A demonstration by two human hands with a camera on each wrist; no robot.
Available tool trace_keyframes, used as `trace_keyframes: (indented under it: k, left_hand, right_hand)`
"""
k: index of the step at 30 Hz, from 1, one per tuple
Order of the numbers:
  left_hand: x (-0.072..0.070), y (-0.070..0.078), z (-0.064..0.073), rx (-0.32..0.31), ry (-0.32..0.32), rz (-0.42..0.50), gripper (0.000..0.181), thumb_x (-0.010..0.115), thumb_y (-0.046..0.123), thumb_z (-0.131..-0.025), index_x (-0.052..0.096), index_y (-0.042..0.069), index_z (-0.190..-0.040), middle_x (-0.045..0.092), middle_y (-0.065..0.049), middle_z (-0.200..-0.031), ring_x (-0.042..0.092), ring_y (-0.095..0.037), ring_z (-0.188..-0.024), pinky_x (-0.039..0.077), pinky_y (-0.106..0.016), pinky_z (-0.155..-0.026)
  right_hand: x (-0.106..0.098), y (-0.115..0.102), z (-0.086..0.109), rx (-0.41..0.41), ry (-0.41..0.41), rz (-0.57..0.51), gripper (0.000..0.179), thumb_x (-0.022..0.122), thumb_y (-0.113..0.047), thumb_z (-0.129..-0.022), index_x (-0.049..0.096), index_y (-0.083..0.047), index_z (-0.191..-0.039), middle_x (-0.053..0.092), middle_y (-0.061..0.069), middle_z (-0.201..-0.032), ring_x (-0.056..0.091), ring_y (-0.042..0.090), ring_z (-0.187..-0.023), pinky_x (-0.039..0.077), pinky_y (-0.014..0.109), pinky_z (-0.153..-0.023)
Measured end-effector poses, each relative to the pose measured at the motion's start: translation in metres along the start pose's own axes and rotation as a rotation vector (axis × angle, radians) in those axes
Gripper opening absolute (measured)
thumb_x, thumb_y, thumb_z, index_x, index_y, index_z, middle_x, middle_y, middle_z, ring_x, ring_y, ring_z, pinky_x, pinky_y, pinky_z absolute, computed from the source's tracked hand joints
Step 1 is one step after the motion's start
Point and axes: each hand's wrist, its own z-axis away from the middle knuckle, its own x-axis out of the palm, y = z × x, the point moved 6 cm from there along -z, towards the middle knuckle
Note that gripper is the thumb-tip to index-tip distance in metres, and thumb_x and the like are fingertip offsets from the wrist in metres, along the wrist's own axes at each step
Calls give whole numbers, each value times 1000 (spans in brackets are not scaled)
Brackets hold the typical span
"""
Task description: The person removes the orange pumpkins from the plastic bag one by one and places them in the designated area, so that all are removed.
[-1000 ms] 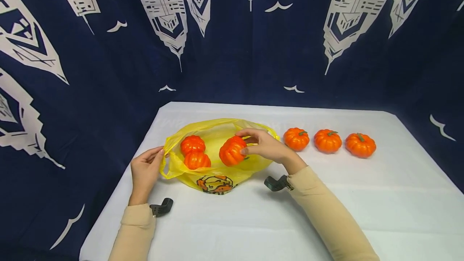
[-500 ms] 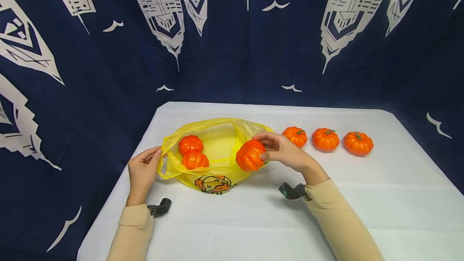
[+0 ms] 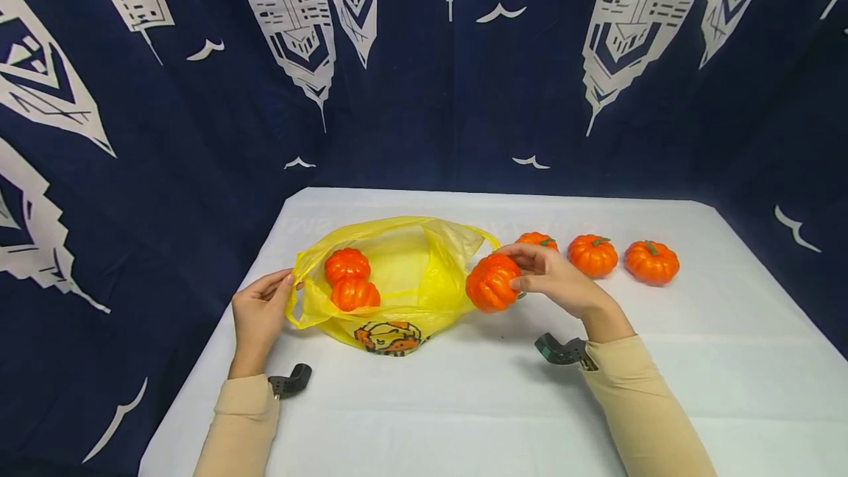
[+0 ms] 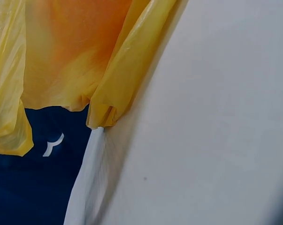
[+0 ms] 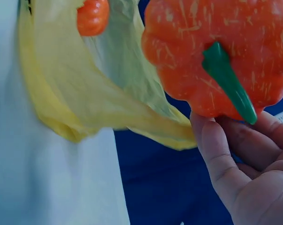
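Observation:
A yellow plastic bag (image 3: 411,315) lies on the table with its mouth spread toward me. My left hand (image 3: 260,319) pinches the bag's left edge by a handle. Inside, two small orange toy pumpkins (image 3: 347,265) sit against each other at the left. Just outside the bag's right side, my right hand (image 3: 563,282) grips another pumpkin (image 3: 492,283) between thumb and fingers. Its green stem (image 5: 230,84) faces the right wrist camera. In the left wrist view the bag (image 4: 122,65) shows an orange glow through its film, and the hand itself is out of that view.
Three more pumpkins stand in a row at the back right: one partly behind my right hand (image 3: 538,239), a middle pumpkin (image 3: 592,255) and a right pumpkin (image 3: 652,263). A white cloth covers the table (image 3: 424,433). A dark blue printed curtain (image 3: 411,131) hangs behind.
My right hand has moved right with the gripped pumpkin, from over the bag's opening to outside its right side. The left hand keeps its pinch on the bag.

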Motion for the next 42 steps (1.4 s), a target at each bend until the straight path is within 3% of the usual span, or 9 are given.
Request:
trace_keyframes:
  k: [4,12,16,19,23,27,31,36,42]
  left_hand:
    - [-1,0,0,3,0,7,16,72,2,-90,75,-7,-103,75,7,-80,72,1,-69,57,-12,-61]
    - [-1,0,0,5,-5,6,16,72,2,-91,75,-7,-103,77,-12,-87,71,3,-70,57,-12,-63]
    - [-1,0,0,5,-5,4,16,72,2,-91,75,-7,-103,77,-11,-86,71,3,-69,57,-12,-63]
    - [-1,0,0,5,-4,5,16,72,3,-91,76,-6,-103,77,-7,-85,71,3,-69,57,-12,-63]
    - [-1,-2,0,-2,-5,2,17,73,3,-90,76,-6,-104,77,-5,-85,72,2,-70,57,-12,-63]
    - [-1,-3,0,-8,-8,-14,17,73,4,-90,75,-6,-104,77,-14,-88,72,2,-70,57,-11,-63]
    - [0,-2,0,-8,-9,-14,17,73,4,-91,75,-6,-104,76,-22,-92,72,2,-70,57,-12,-63]
    - [0,-1,0,-3,-10,-10,17,72,4,-91,76,-6,-104,76,-19,-90,72,1,-71,57,-12,-63]
    - [0,0,1,3,-8,-22,17,73,4,-91,75,-6,-104,76,-20,-90,72,3,-70,57,-11,-63]
  right_hand:
    - [-11,-1,6,-1,27,33,49,57,0,-87,49,10,-134,69,-9,-113,65,8,-102,58,25,-81]
    - [-27,-2,16,-45,15,120,46,56,0,-89,49,3,-135,64,-9,-121,60,6,-110,56,25,-88]
    - [-32,-2,22,-95,-18,171,46,58,-2,-91,51,2,-136,61,-10,-128,58,3,-115,54,22,-93]
    - [-36,-3,25,-114,-29,207,47,61,-3,-91,51,2,-137,60,0,-135,56,1,-117,53,21,-94]
    - [-40,-2,28,-67,-11,237,49,66,-6,-90,52,1,-136,55,19,-140,51,-4,-121,50,17,-96]
    - [-43,3,29,25,12,205,52,70,-6,-88,48,1,-134,52,22,-140,48,-4,-121,51,17,-94]
    - [-46,8,28,45,19,188,51,71,-4,-86,47,3,-130,54,19,-134,53,-1,-117,54,20,-92]
    - [-49,13,29,36,15,211,50,72,-5,-86,52,2,-131,57,18,-131,54,2,-114,55,22,-90]
    - [-56,20,33,95,9,273,52,73,-14,-88,55,-2,-135,52,24,-141,50,29,-125,54,25,-91]
